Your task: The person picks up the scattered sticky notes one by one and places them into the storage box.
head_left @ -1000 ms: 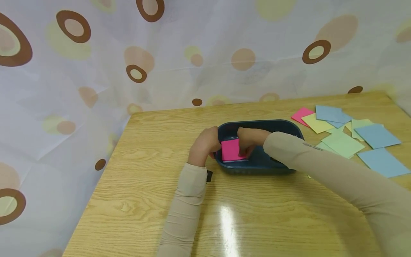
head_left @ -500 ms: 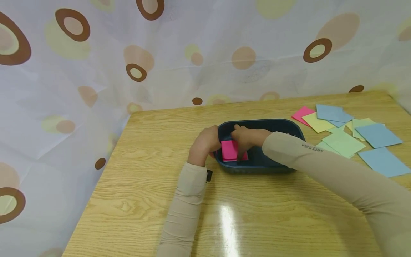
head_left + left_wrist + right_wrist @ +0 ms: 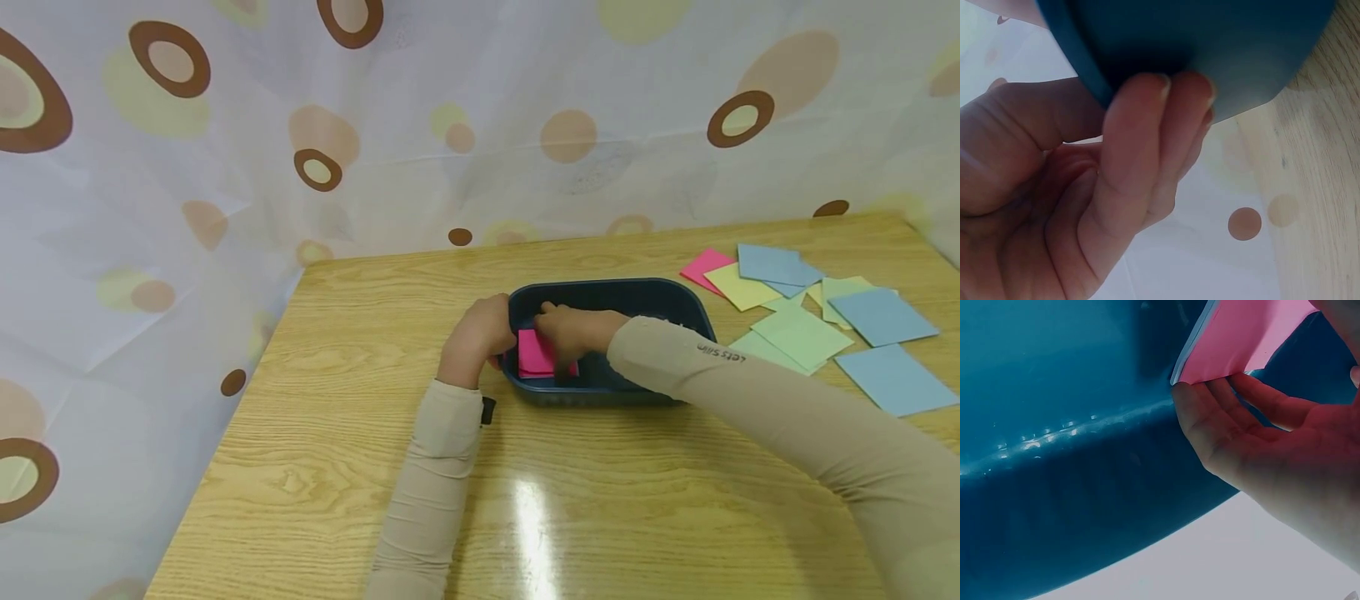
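A dark blue plastic bin [image 3: 607, 398] stands on the wooden table. My left hand [image 3: 483, 329] grips its left end; in the left wrist view the thumb and fingers [image 3: 1132, 137] clasp the rim from both sides. Inside the bin's left part lies a small stack of pink sticky notes [image 3: 535, 354]. My right hand [image 3: 576, 329] reaches in over the stack's right side and holds it. In the right wrist view its fingertips [image 3: 1188, 400] lie along one edge of the pink stack, whose edge shows a pale blue layer. The right thumb is mostly cut off there.
Loose blue sticky notes [image 3: 885, 317], green ones [image 3: 802, 333], a yellow one [image 3: 741, 287] and a pink one [image 3: 707, 267] overlap on the table right of the bin. A patterned curtain [image 3: 420, 125] hangs behind the table.
My right hand has shifted slightly left over the pink stack, and its forearm has dropped a little. The stack's upper part now sits offset from its lower edge. My left hand stays put.
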Demonstrator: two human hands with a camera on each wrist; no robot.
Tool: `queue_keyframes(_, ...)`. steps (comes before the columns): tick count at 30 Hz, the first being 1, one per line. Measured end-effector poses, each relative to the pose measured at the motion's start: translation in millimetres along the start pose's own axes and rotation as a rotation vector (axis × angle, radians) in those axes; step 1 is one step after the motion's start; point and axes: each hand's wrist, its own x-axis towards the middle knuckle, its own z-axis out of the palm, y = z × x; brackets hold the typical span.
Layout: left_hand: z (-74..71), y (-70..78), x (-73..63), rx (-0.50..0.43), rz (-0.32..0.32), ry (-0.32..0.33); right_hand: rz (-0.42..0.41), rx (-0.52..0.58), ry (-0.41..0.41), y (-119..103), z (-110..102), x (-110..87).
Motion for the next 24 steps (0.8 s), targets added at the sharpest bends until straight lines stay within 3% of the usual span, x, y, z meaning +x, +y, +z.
queue_keyframes(16,-1.2,0.4,-1.3,-0.016,0.021,-0.005,0.037,0.0,0.019,-4.1,1.7,-4.3)
queue_keyframes(24,-0.2,1.2,-2.6,-0.025,0.017,-0.011,0.031,-0.021,0.0,-4.3,-8.4,-12.4)
